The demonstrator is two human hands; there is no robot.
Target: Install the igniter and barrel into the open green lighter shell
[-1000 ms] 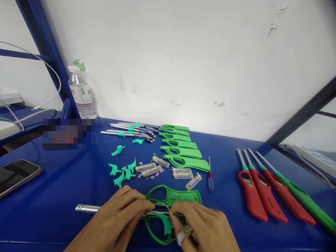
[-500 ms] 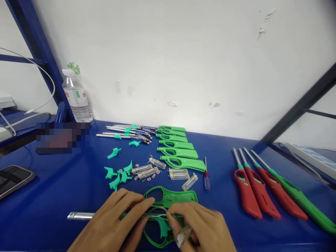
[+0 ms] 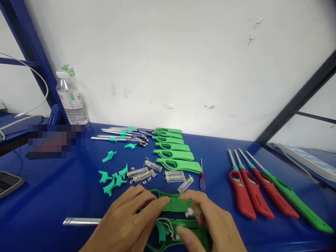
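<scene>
Bent over the near green lighter casing half (image 3: 203, 235) is my left hand (image 3: 126, 218), its fingers closed on the casing's left end; the grip is partly hidden. A metal lighter tube (image 3: 81, 221) sticks out to the left from under it. A teal trigger (image 3: 162, 231) and thin white wires (image 3: 168, 222) lie in that casing. Over its right part, my right hand (image 3: 216, 224) holds a small clear fuel tank (image 3: 196, 211) with a white tip in its curled fingers, thumb apart. Just beyond lies the other open casing half (image 3: 181, 205), partly covered by my fingers.
Behind lie loose teal triggers (image 3: 119, 181), clear fuel tanks (image 3: 174, 176), tubes with wires (image 3: 120, 134), green casings (image 3: 173, 154) and a screwdriver (image 3: 202, 180). Several long lighters (image 3: 243, 197) rest at right. A water bottle (image 3: 72, 101) and a phone (image 3: 9, 183) are at left.
My right hand has lifted and opened its thumb away from the wires, bringing the fuel tank's white tip into view. The white wires now lie farther inside the casing. The view has shifted slightly.
</scene>
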